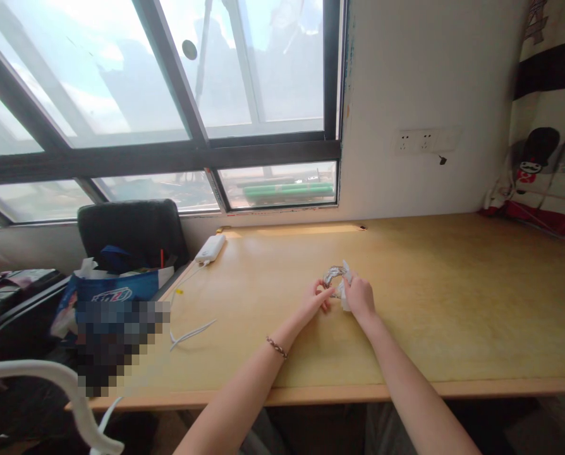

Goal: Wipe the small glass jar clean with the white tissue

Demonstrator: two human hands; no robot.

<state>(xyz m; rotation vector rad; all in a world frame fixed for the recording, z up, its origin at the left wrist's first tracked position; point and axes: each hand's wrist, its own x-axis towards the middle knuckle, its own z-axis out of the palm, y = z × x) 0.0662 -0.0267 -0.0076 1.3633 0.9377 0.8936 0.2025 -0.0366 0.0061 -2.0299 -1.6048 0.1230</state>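
Above the middle of the table, a shiny silver ring-shaped object (334, 273), perhaps a bangle, is between my two hands. My left hand (321, 297) pinches its left side with curled fingers. On the other side, my right hand (359, 296) is closed around a crumpled white tissue (345, 302). That tissue presses against the ring's right part and covers some of it. A braided bracelet (277, 347) circles my left wrist.
The wooden table (453, 303) reaches a wall with sockets (416, 141). A white power bank (210, 249) and cable (192, 335) lie at its left side. Beyond that edge are a black chair (131, 224) and a blue bag (116, 294). A small dark object (363, 227) lies at the back.
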